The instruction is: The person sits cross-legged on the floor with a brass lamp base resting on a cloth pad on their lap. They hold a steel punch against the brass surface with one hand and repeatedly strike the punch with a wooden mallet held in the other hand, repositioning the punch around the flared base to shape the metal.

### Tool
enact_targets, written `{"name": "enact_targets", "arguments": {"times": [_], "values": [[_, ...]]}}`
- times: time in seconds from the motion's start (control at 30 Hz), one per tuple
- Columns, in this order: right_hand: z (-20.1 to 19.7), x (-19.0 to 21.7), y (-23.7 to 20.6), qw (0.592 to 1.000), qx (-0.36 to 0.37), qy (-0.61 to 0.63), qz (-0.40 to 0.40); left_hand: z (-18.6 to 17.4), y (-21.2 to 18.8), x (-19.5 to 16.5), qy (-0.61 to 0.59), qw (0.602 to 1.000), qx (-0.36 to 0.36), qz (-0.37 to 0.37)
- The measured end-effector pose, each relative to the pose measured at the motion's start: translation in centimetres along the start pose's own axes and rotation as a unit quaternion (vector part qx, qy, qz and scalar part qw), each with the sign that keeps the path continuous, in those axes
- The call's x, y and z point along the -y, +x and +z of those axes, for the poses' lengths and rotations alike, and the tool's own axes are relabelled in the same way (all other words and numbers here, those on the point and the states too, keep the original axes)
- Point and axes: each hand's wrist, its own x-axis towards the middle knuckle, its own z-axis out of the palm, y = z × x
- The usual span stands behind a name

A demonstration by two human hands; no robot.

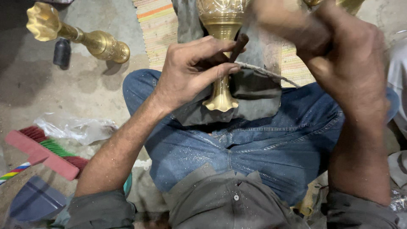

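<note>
A brass vase lies on a grey cloth across my lap, its flared end pointing at me. My left hand grips a dark wooden tool handle against the vase's narrow neck, fingers closed around it. A thin, rough metal rod runs from the left fingertips toward the right. My right hand is raised above the right knee, blurred, fingers closed; the rod seems to lead under it.
A second brass vase lies on the concrete floor at upper left, by a small dark object. A red brush with coloured bristles and clear plastic lie at left. A striped mat is under the work.
</note>
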Motion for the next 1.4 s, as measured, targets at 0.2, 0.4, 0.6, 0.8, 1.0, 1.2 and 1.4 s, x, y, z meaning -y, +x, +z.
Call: {"name": "enact_targets", "arguments": {"times": [0.2, 0.4, 0.6, 0.8, 1.0, 1.2, 1.4], "values": [[0.9, -1.6, -1.3, 0.996, -0.033, -0.067, -0.04, 0.0, -0.3, 0.3, 0.0, 1.0, -0.001, 0.01], [2.8, -4.3, -3.1, 0.981, -0.101, 0.152, 0.063, 0.3, -0.3, 0.5, -0.025, 1.0, -0.007, 0.012], [2.6, -2.9, -1.5, 0.975, -0.098, 0.188, 0.062, 0.2, -0.2, 0.4, -0.02, 1.0, 0.002, 0.002], [-0.2, -1.3, -0.3, 0.994, 0.019, -0.091, -0.049, 0.2, -0.1, -0.5, 0.035, 0.999, -0.006, -0.001], [0.3, -1.4, -0.2, 0.999, 0.023, -0.022, -0.009, 0.3, 0.0, -0.6, 0.03, 0.999, -0.013, -0.024], [1.2, -2.8, -1.4, 0.994, -0.009, -0.089, -0.064, 0.3, 0.0, -0.1, 0.027, 1.0, -0.011, 0.009], [2.4, -3.8, -2.4, 0.993, -0.071, 0.094, 0.015, 0.1, -0.3, 0.1, -0.012, 1.0, -0.001, 0.002]]}}
